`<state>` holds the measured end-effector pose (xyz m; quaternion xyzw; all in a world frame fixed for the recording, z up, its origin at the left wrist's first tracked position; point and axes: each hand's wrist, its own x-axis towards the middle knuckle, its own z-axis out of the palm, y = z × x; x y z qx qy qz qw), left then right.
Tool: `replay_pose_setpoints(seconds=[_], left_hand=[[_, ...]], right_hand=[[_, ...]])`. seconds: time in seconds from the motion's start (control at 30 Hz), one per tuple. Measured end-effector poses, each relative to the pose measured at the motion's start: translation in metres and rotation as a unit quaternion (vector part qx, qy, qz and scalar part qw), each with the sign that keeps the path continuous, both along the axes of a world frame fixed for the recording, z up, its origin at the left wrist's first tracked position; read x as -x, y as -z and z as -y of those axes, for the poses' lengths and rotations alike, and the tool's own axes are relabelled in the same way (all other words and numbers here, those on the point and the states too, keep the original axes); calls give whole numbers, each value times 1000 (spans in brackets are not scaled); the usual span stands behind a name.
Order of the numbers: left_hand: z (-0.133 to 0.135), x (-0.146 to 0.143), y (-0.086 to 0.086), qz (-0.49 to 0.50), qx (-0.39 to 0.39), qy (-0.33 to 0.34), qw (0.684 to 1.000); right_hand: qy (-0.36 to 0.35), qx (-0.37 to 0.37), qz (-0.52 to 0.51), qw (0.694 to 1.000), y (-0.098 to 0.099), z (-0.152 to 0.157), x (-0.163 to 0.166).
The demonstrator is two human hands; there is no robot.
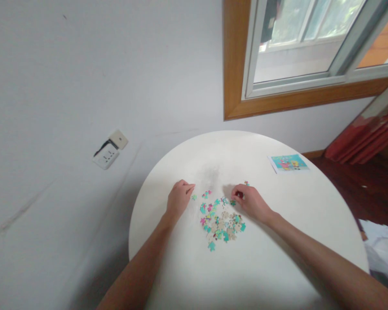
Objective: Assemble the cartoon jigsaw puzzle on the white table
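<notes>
A loose heap of small jigsaw puzzle pieces (221, 224), some teal, pink or yellow and others showing a plain beige back, lies on the round white table (181, 275). To the left of the heap, my left hand (179, 199) rests with its fingers pressed together, close to a light green puzzle piece (194, 197); whether anything is in the pinch cannot be seen. My right hand (250, 200) is curled at the heap's upper right. Its thumb and fingertips close at a dark teal puzzle piece (233, 203).
A picture card (289, 163) with colourful cartoon figures lies at the table's back right. Single pieces (246, 183) sit beyond my right hand. A wall with a socket (106, 156) borders the left; a wood-framed window (234, 64) and red curtain (365, 137) stand behind.
</notes>
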<state>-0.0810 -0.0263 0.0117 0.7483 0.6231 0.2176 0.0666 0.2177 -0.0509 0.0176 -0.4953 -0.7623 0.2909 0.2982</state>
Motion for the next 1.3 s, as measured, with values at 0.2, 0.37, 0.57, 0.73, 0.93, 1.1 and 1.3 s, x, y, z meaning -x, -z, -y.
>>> replay_pose_setpoints(seconds=[0.2, 0.37, 0.57, 0.73, 0.93, 1.1, 1.3], left_hand=[[11, -12, -4, -20, -4, 41, 999], [39, -53, -16, 55, 14, 153, 987], [62, -92, -13, 22, 63, 177, 982], [60, -90, -10, 33, 86, 179, 980], [45, -75, -13, 121, 98, 122, 980], [23, -43, -17, 135, 29, 32, 990], [5, -6, -22, 59, -89, 24, 994]], right_hand=[[109, -35, 72, 991, 14, -23, -7], [43, -104, 89, 990, 7, -12, -2], [-154, -114, 94, 977, -1, 2, 10], [-154, -76, 63, 983, -1, 2, 11], [-8, -12, -8, 1000, 5, -8, 0], [132, -37, 22, 990, 14, -22, -16], [145, -81, 95, 982, 16, -27, -20]])
